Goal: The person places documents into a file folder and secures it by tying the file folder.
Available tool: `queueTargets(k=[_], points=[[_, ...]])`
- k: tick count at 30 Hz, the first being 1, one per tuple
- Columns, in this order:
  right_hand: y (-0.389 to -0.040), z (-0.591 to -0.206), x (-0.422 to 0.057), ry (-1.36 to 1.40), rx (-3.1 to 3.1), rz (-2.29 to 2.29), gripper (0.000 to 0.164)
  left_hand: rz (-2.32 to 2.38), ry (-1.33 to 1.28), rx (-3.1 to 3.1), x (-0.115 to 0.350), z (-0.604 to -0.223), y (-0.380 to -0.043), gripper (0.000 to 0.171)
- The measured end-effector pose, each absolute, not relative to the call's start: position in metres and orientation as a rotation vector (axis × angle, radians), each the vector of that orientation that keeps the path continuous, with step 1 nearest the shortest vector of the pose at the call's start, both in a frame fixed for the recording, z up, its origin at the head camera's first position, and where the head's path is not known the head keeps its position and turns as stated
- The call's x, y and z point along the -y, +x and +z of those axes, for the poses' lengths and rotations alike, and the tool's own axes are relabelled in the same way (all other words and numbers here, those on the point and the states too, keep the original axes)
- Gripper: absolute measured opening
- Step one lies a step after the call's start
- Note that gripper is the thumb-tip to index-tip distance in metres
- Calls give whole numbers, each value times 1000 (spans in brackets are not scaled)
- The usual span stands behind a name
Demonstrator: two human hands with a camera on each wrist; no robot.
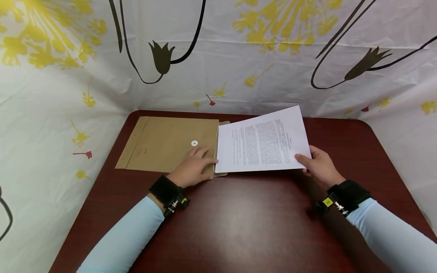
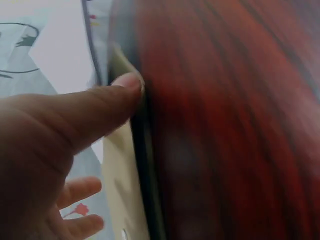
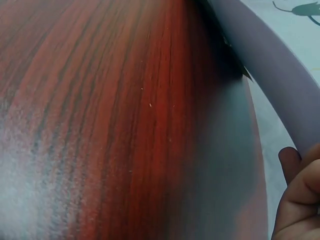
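Observation:
A brown paper envelope (image 1: 170,140) with a white round button lies flat toward the left of the table, its open end facing right. White printed sheets (image 1: 259,140) slant up to the right from that open end, their left edge at the mouth. My left hand (image 1: 192,167) rests on the envelope beside the mouth, index finger reaching the opening and thumb at the lower corner. In the left wrist view the thumb (image 2: 100,107) touches the envelope's edge while other fingers stay extended. My right hand (image 1: 321,165) pinches the sheets at their lower right corner, thumb on top.
The dark red-brown wooden table (image 1: 259,227) has rounded back corners. A white cloth (image 1: 218,76) with yellow and dark flower prints hangs behind and on both sides. Part of the envelope's flap (image 1: 222,174) shows under the sheets.

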State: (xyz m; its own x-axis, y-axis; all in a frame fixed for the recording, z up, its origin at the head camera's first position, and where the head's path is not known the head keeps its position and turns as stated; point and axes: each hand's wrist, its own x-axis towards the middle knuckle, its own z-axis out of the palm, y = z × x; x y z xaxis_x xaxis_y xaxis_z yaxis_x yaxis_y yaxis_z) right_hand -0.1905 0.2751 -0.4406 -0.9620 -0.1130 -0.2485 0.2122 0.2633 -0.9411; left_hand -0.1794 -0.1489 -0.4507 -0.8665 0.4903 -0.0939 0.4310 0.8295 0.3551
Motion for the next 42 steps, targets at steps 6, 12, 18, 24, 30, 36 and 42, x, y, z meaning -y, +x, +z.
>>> queueTargets(k=[6, 12, 18, 24, 30, 36, 42], points=[[-192, -448, -278, 84, -2185, -1811, 46, 577, 708, -2810, 151, -456, -182, 42], [-192, -455, -282, 90, -2108, -1866, 46, 574, 730, -2829, 149, -454, -183, 44], [-190, -457, -282, 96, -2079, -1886, 45, 568, 757, -2847, 149, -456, -183, 45], [-189, -452, -283, 62, -2101, -1912, 44, 568, 770, -2856, 150, -458, -184, 46], [-194, -449, -276, 63, -2125, -1856, 47, 578, 758, -2852, 153, -458, -183, 46], [-195, -450, -275, 97, -2148, -1804, 51, 562, 737, -2837, 151, -457, -182, 45], [-193, -453, -277, 73, -2115, -1816, 49, 572, 733, -2856, 153, -458, -183, 46]])
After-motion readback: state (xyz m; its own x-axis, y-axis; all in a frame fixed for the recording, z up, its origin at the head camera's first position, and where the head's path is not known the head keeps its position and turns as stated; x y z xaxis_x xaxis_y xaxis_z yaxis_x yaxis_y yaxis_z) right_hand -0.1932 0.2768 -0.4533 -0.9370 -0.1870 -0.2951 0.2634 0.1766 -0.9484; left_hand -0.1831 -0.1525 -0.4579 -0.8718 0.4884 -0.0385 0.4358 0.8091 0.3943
